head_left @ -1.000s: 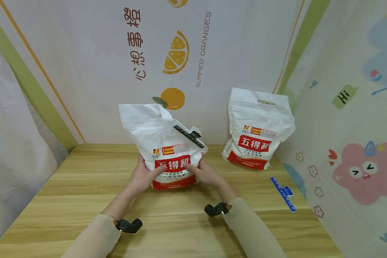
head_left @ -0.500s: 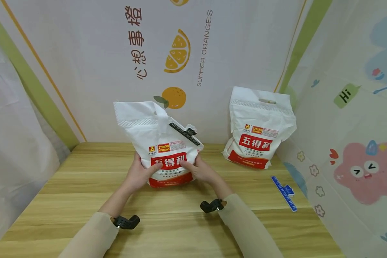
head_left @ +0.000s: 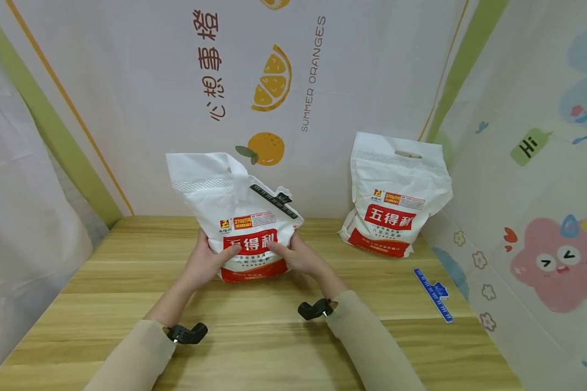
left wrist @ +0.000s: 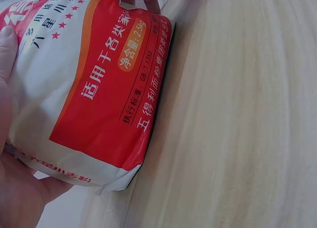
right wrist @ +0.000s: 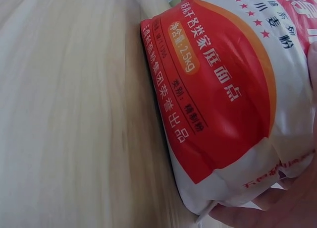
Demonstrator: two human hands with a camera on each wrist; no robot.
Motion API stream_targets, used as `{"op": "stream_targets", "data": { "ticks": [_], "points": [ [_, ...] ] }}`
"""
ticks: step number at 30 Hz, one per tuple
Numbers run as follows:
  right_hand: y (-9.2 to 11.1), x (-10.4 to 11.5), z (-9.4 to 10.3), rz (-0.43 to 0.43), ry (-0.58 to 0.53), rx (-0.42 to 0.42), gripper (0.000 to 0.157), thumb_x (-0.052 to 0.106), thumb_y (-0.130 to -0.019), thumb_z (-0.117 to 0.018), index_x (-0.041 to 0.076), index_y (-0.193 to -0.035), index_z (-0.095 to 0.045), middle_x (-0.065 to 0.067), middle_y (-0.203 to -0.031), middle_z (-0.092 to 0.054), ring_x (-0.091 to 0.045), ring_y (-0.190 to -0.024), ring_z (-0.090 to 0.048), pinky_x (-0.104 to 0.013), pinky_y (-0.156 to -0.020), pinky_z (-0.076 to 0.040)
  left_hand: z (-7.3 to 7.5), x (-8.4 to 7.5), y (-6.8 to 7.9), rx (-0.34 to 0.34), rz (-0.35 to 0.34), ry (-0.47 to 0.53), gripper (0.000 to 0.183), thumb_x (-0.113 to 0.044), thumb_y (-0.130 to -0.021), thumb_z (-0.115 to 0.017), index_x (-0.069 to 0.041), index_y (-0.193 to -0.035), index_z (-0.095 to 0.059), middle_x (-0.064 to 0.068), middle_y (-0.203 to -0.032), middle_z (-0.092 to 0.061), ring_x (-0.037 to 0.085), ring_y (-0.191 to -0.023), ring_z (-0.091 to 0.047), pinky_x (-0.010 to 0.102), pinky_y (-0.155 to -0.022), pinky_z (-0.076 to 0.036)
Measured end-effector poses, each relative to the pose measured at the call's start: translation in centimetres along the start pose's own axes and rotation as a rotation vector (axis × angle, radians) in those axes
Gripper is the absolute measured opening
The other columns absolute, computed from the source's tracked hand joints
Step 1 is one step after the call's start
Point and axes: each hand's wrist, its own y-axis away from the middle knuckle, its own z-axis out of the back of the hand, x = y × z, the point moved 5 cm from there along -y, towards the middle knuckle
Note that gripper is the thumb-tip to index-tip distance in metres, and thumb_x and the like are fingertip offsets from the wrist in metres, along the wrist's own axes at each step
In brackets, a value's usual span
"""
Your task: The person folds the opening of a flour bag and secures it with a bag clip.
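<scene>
Between my two hands stands a white flour bag (head_left: 249, 217) with red labels, its top corner folded over. A black-and-white clip (head_left: 275, 201) with a ruler-like bar sits across the slanted fold. My left hand (head_left: 206, 260) grips the bag's left side, thumb over the front and fingers behind. On the other side my right hand (head_left: 300, 255) holds it the same way, thumb on the red label. Both wrist views show the bag's red lower front (left wrist: 106, 89) close against the wooden table, with fingers curled round its sides.
A second flour bag (head_left: 391, 201) stands upright at the back right, its handle top unfolded. In front of it, on the wooden table (head_left: 254, 347), lies a blue clip (head_left: 433, 295). Printed cloth (head_left: 372, 70) hangs behind, and more cloth closes off both sides.
Both hands and the clipped flour bag have shifted a little to the left across the table. The grip stays the same, and the second bag and blue clip stay in place.
</scene>
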Motion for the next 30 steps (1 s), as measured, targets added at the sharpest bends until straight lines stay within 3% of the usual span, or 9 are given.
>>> {"op": "stream_targets", "data": {
  "ticks": [9,17,20,27,30],
  "points": [
    [-1.0,0.9,-0.5,0.033,0.013,0.017,0.074,0.052,-0.109,-0.065,0.020,-0.166,-0.030,-0.009,-0.150,-0.065,-0.028,-0.142,-0.060,-0.058,-0.126,-0.042,1.1,0.2,-0.1,-0.016,0.015,-0.015,0.089,-0.037,-0.102,-0.080,-0.021,-0.165,-0.020,0.017,-0.157,-0.055,0.040,-0.140,-0.062,0.061,-0.114,-0.054],
    [-2.6,1.6,-0.9,0.057,-0.003,0.020,0.066,0.047,-0.108,-0.068,0.020,-0.161,-0.039,-0.007,-0.144,-0.070,-0.024,-0.134,-0.067,-0.053,-0.117,-0.053,2.1,1.0,-0.6,-0.040,0.012,-0.013,0.090,-0.037,-0.102,-0.080,-0.019,-0.165,-0.020,0.017,-0.156,-0.054,0.036,-0.139,-0.061,0.055,-0.113,-0.053],
    [-2.9,1.9,-0.9,0.030,0.009,-0.011,0.067,0.050,-0.105,-0.072,0.020,-0.158,-0.044,-0.007,-0.140,-0.072,-0.025,-0.131,-0.069,-0.052,-0.114,-0.055,2.5,1.1,-0.7,-0.048,0.023,-0.012,0.091,-0.038,-0.102,-0.080,-0.019,-0.167,-0.018,0.017,-0.158,-0.053,0.036,-0.141,-0.060,0.055,-0.114,-0.052],
    [-3.4,2.3,-1.2,-0.025,0.028,-0.149,0.083,0.057,-0.097,-0.080,0.021,-0.160,-0.038,-0.012,-0.145,-0.068,-0.032,-0.137,-0.064,-0.057,-0.118,-0.051,3.5,1.5,-0.9,-0.058,0.046,0.006,0.093,-0.039,-0.103,-0.079,-0.022,-0.168,-0.015,0.017,-0.161,-0.050,0.038,-0.144,-0.058,0.058,-0.116,-0.051],
    [-3.8,2.5,-1.5,-0.038,0.028,-0.176,0.084,0.059,-0.095,-0.081,0.022,-0.159,-0.041,-0.012,-0.144,-0.068,-0.034,-0.137,-0.064,-0.058,-0.117,-0.051,4.0,1.7,-1.0,-0.063,0.057,0.006,0.094,-0.040,-0.104,-0.078,-0.023,-0.168,-0.012,0.018,-0.163,-0.049,0.039,-0.145,-0.057,0.060,-0.117,-0.050]
  ]
}}
